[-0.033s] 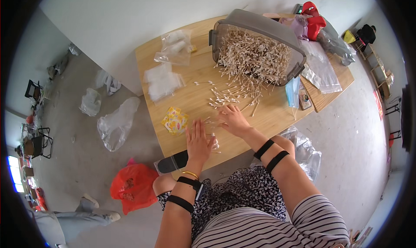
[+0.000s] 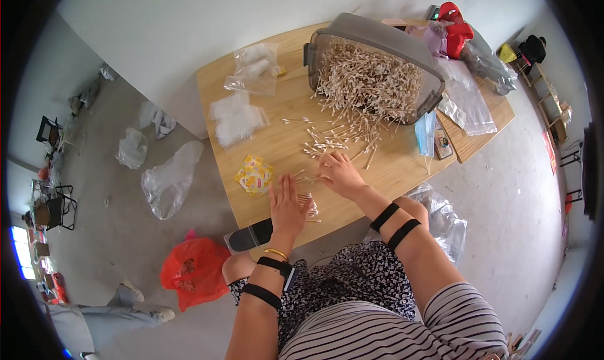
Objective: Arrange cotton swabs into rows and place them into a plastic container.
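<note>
My left hand (image 2: 288,204) lies flat on the wooden table, fingers stretched out, beside a small row of cotton swabs (image 2: 309,206) lined up near the front edge. To the right, my right hand (image 2: 341,176) is bent with its fingertips down on a few swabs at the near side of a loose pile (image 2: 340,137). Its fingers partly hide what they grip. Behind the pile, a grey plastic bin (image 2: 371,30) rests on its side, with a mass of swabs (image 2: 371,80) spilling out toward me.
Yellow-and-white printed packets (image 2: 255,175) lie left of my left hand. Clear plastic bags (image 2: 238,118) are stacked farther back. A blue face mask (image 2: 425,133) and a phone (image 2: 443,145) sit at the right. A red bag (image 2: 194,269) stands on the floor, near another person's legs (image 2: 119,319).
</note>
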A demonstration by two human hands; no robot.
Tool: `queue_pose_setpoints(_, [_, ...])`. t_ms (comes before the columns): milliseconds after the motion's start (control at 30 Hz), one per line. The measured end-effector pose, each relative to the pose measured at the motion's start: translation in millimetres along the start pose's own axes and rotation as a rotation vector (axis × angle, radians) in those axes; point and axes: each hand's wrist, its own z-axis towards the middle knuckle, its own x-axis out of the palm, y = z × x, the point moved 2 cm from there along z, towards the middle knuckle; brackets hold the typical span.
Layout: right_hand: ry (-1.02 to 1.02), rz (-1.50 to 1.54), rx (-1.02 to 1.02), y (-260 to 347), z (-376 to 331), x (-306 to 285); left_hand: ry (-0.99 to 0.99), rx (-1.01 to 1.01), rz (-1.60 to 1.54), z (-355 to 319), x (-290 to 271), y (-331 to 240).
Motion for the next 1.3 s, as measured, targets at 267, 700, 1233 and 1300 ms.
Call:
queue_pose_setpoints(267, [-0.177,0.015,0.127,-23,-13,-1,0.031,0.104,0.023,-11,4,3])
queue_pose_setpoints(700, [-0.265,0.196,0.003,31,25,31,0.04,0.093,0.093,-15,7,-5])
queue_pose_setpoints(1233, [-0.273,-0.003,0.13,-4,39,28,-0.046,0.155,-0.037,-7,7,-3])
queue_pose_setpoints(1300, [-0.197,0.031,0.101,7,38,28,-0.081,0.142,-0.039,1,0,-3])
